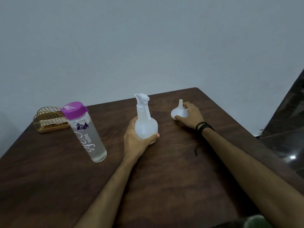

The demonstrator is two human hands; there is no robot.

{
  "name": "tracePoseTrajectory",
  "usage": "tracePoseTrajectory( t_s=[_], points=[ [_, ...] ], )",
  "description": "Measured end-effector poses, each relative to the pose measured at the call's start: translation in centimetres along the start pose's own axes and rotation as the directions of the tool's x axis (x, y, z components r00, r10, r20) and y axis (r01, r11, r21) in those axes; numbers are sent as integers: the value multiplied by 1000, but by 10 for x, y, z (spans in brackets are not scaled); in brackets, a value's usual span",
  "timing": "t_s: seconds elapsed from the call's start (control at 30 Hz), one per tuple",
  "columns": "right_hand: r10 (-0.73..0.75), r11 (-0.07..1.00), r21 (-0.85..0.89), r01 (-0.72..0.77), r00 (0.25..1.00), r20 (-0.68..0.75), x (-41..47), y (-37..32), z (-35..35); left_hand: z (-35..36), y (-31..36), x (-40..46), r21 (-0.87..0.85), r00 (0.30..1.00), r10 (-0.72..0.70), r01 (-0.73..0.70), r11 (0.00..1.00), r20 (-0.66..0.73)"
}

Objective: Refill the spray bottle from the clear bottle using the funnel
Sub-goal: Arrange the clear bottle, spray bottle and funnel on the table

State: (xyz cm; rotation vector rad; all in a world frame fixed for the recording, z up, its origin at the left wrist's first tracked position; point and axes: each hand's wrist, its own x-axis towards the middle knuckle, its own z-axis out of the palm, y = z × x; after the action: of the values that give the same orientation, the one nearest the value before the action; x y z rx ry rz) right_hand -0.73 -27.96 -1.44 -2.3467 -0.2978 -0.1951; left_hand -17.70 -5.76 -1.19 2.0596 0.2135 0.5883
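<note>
Brown tabletop bears the spray bottle, steadied by the left hand wrapped around it; beside it, the right hand grasps the upturned funnel, likely for lifting.

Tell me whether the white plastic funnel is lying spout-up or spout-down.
Spout-up: the white plastic funnel sits wide mouth down on the brown table, held by the right hand.

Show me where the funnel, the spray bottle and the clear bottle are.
funnel (179, 112), head view, on its white cone.
spray bottle (146, 125), head view, on its round body.
clear bottle (88, 139), head view, on its printed side.
</note>
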Motion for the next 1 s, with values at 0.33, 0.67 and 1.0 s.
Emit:
tracePoseTrajectory(
  t_s=[0.33,0.67,1.0],
  points=[
    [-54,999,-8,54,998,26,-100,-19,-9,-16,7,-21,-36,998,-37,38,999,41],
    [-58,991,115,65,997,-55,-121,-24,-10,-34,10,-45,-33,998,-3,5,999,66],
    [-570,759,8,651,671,-474,-202,-106,10,-69,26,-93,110,836,382,-370,923,-394]
  ],
)
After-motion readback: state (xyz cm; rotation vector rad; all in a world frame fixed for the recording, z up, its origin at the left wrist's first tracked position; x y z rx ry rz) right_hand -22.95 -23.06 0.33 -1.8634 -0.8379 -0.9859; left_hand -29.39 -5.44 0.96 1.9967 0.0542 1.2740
